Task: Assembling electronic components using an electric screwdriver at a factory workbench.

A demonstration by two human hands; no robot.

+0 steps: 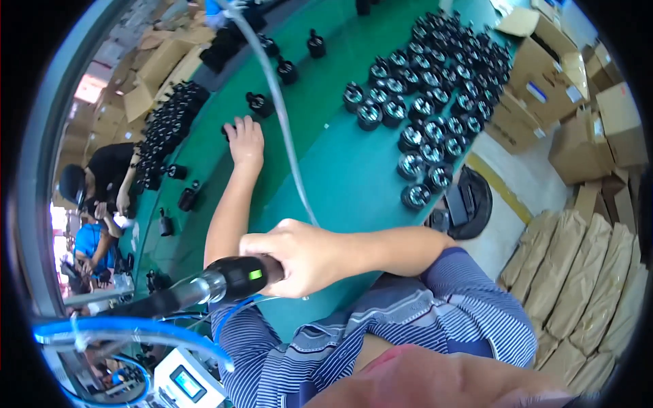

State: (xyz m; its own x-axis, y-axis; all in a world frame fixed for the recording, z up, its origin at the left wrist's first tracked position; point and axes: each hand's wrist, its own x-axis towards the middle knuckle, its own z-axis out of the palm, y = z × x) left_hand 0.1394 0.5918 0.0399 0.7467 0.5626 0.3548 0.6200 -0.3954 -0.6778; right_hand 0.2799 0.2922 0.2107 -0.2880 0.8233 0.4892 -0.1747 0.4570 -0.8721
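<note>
1. The right hand (299,255) has its fingers wrapped tight around the black handle of a powered screwdriver (224,280), which lies near the worktop's near edge with its metal tip pointing left; one green light shows on the handle.
2. One clear hose (279,109) runs up from that hand across the worktop.
3. The left hand (245,141) reaches far out, palm down; its fingers rest on a small black part (226,130), and whether they grip it cannot be told.
4. Single black round parts (260,103) stand apart near that hand, about eight of them along the belt.
5. A dense cluster of black round parts (435,88) stands to the right, too many and too overlapped to count.
6. The worktop (347,183) is a long green surface.
7. At least six cardboard boxes (578,146) stand on the floor to the right, with a row of brown paper sacks (585,279) below them.
8. Two other people (102,183) work at the left side.
</note>
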